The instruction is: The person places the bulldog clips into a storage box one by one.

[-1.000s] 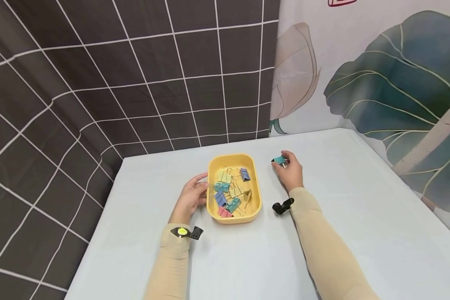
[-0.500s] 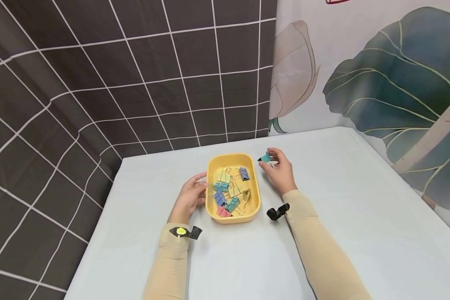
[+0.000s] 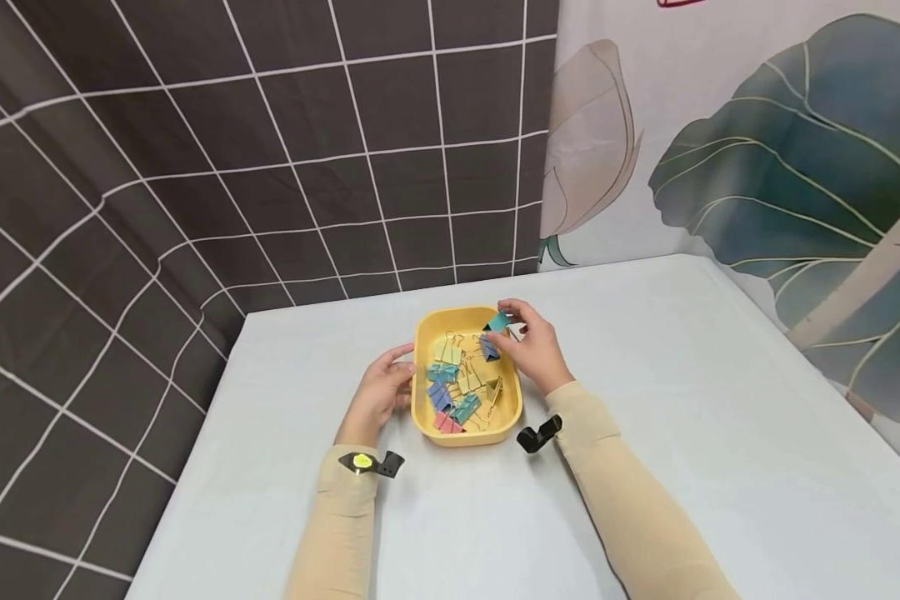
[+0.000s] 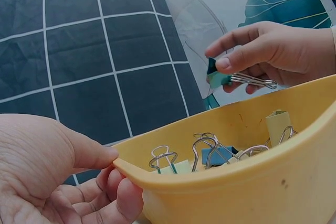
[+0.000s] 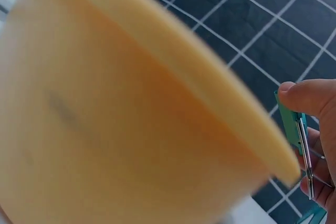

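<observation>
My right hand point(image 3: 531, 343) pinches a teal binder clip point(image 3: 497, 322) between thumb and fingers, over the right rim of a yellow plastic tub point(image 3: 468, 440). In the left wrist view that teal clip point(image 4: 218, 77) hangs above the tub, its wire handles pointing back toward the palm. With its thumb on the rim and fingers bent beneath, my left hand point(image 4: 68, 171) grips the tub's left side. Inside lie several binder clips: a pale yellow one point(image 3: 448, 353), a purple one point(image 3: 441, 396), a pink one point(image 3: 449, 423) and a teal one point(image 3: 466, 408), among others.
The tub stands on a table with a white cloth point(image 3: 450, 525). Behind it hangs a dark cloth with white grid lines point(image 3: 390, 158); a white curtain with a leaf print point(image 3: 810, 167) is at the back right. Each wrist wears a small black camera mount.
My right hand has moved left with the teal binder clip, from the table's right side to over the tub's rim. My left hand has stayed on the tub.
</observation>
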The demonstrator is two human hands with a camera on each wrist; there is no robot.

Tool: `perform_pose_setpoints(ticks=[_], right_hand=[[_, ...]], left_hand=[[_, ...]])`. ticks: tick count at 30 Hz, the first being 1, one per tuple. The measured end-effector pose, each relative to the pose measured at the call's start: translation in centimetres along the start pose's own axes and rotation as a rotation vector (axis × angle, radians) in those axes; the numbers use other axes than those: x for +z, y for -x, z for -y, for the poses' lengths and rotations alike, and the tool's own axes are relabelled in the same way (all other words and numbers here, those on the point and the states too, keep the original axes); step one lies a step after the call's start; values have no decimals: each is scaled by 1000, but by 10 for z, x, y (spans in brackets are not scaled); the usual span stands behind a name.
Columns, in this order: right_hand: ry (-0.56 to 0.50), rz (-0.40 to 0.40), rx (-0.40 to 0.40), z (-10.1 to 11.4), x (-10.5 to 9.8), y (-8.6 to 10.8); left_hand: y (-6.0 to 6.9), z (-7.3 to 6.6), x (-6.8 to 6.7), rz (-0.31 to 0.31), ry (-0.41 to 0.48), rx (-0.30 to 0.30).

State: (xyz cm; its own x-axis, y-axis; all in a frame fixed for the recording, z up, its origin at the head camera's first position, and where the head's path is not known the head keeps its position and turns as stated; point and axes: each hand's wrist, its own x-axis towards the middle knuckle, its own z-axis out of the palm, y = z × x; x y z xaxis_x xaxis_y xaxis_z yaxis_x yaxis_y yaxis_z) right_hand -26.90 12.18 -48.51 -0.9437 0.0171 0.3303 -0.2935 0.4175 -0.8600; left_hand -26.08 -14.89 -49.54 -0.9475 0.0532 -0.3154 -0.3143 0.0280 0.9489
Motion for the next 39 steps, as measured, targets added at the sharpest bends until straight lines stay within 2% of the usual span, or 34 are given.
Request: perform_pose_setpoints(ticks=[10, 22, 26, 32, 36, 39], right_hand=[[-3, 74, -16, 12, 12, 3], [17, 117, -55, 12, 14, 8], [-9, 85, -65, 12, 10, 10], [-58, -10, -112, 8, 3, 7], [-49, -61, -140, 5, -6, 2], [-28, -91, -151, 2, -18, -3]], left_hand=[[0, 0, 1, 1, -9, -6], [1, 0, 3, 3, -11, -1], [3, 0, 4, 11, -9, 2], [3, 0, 1, 1, 4, 15], [5, -3, -3, -62, -36, 59], [9, -8, -6, -137, -128, 125]])
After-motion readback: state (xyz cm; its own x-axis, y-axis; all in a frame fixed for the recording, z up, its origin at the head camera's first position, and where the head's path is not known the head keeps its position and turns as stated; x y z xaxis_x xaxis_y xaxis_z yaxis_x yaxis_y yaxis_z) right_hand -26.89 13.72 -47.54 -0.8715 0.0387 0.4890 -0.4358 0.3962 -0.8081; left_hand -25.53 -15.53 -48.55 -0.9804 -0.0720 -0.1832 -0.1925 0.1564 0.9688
